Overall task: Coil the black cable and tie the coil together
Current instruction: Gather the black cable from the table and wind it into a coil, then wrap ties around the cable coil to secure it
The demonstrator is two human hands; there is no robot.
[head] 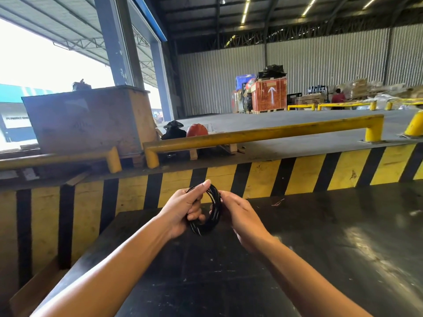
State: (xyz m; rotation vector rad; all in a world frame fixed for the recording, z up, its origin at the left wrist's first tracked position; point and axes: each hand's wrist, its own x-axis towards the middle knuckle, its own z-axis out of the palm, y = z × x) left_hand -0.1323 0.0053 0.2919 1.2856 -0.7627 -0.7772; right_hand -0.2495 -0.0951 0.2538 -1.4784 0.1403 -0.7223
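Head view: the cable (pixel 211 211) is already wound into a small round coil of several turns, held upright in the air between the two hands, above the far edge of the dark worktop (pixel 332 248) and touching nothing on it. The left hand (pixel 185 209) is clamped on the coil's left side, fingers curled through the ring and the thumb pressed over the top. The right hand (pixel 238 213) is closed on the right side, fingertips pinching the strands there; whether it also has the loose end I can't tell, since no free tail shows.

To my eye the winding is done or nearly so, and the tying is the step in hand. No knot or wrap across the turns is visible yet. The next move would need the left hand to keep all the turns pinched flat together while the right takes the free end round the bundle and through the ring, then draws it snug. Loosen the left grip and the turns will likely spring apart.

Beyond the worktop stands a yellow-and-black striped barrier (pixel 263 177).
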